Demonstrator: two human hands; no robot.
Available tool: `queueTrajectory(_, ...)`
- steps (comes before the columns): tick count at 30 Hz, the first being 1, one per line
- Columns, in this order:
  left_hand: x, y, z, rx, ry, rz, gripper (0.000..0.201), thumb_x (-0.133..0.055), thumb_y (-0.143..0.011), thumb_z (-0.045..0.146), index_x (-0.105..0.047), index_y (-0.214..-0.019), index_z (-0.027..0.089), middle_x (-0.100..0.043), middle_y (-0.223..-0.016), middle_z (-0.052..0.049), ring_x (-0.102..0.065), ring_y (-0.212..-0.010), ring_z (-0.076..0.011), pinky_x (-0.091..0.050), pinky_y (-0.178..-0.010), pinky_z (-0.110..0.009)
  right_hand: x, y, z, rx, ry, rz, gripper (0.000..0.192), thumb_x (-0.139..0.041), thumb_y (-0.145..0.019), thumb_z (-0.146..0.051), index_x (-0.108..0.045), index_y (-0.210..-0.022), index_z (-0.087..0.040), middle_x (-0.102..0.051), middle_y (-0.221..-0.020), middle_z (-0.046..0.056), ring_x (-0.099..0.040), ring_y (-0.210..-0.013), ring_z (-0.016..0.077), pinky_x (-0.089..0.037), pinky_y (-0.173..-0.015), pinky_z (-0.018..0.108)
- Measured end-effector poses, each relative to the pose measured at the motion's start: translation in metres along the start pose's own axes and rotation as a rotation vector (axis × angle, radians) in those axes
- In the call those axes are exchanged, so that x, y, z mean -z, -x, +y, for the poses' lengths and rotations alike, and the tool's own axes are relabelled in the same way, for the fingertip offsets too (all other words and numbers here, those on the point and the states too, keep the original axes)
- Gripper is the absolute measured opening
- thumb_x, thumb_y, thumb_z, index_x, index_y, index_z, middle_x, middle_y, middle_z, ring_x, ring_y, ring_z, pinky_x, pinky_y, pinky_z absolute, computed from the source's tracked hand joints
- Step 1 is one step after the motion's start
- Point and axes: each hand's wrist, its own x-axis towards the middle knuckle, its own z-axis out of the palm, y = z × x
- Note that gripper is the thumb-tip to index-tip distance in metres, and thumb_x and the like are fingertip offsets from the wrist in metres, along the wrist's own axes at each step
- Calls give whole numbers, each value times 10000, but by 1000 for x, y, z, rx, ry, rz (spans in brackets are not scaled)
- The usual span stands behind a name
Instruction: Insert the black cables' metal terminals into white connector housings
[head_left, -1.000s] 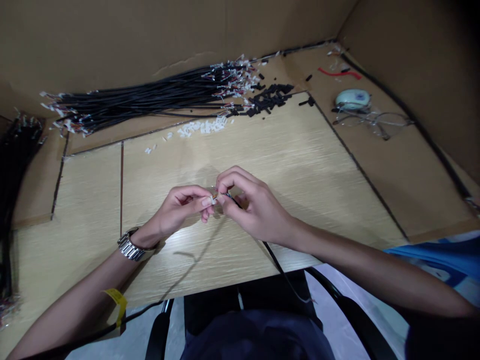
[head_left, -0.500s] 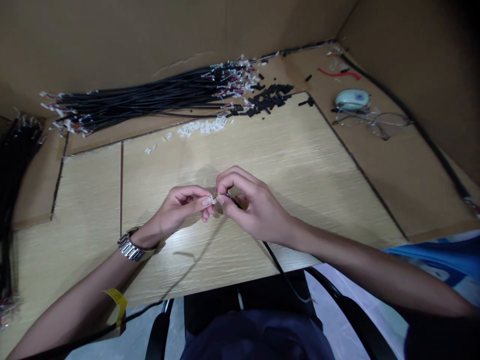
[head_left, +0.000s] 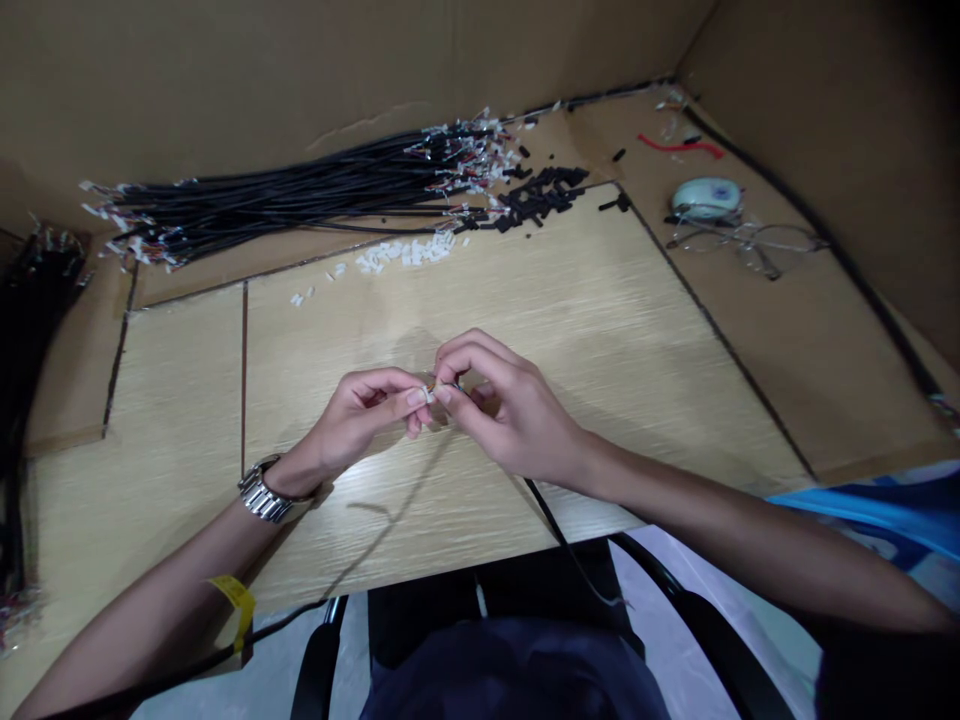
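Right hand (head_left: 516, 412) shifted a touch since a second ago, less of the black cable (head_left: 553, 522) visible to me at the pinch; blue cloth (head_left: 892, 512) beside right forearm (head_left: 712, 515) lies differently, brighter band showing

There on your right, thin-framed eyeglasses with clear lenses (head_left: 784, 240) lie just beside a pale green, rounded object (head_left: 706, 195), a curved red strip (head_left: 679, 147) beyond them. Nearer you, blue-and-white fabric (head_left: 892, 515); low on your left, a bright yellow tag (head_left: 241, 600) clings to black cord (head_left: 289, 621).
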Motion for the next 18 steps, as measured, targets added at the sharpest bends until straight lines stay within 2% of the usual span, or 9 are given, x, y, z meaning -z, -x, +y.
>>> queueTrajectory(13,1,-1,1,6,-40,-13,134,-669,-904,255,-741,-874,146,-710,-748,-35,-623,-629,-98,-505,-634,-214,-5,3,2,49,29,46,80,-518,-905,-123,-531,-904,-202,-570,-948,60,-565,-866,172,-476,-675,296)
queueTrajectory(18,-1,0,4,29,-61,-71,179,-638,-928,258,-738,-839,140,-706,-765,-35,-632,-667,-92,-509,-662,-201,-6,4,4,94,54,62,71,-529,-906,-125,-535,-917,-195,-568,-956,62,-572,-863,163,-477,-682,290)
